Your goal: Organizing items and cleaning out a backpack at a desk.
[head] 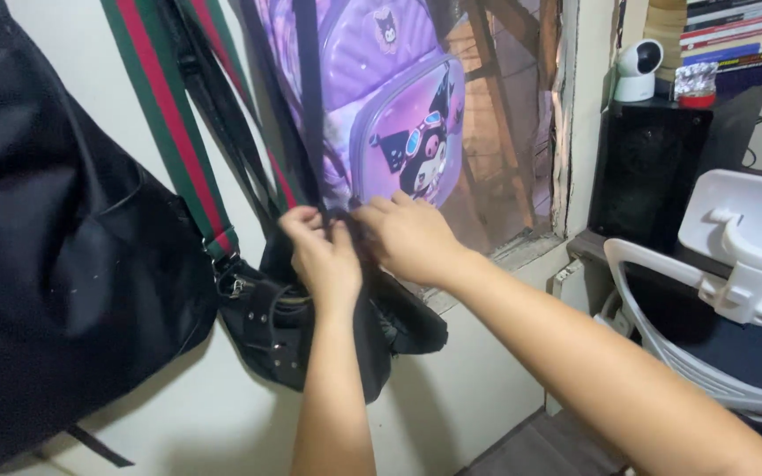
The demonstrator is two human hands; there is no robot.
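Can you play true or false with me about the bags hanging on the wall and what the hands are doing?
1. Both hands, left hand and right hand, meet at a dark strap below the purple backpack. True.
2. The purple backpack lies on the floor. False: it hangs by the window.
3. A strap with green and red stripes hangs beside a big black bag. True.
4. The white chair is on the left. False: it stands at the right.
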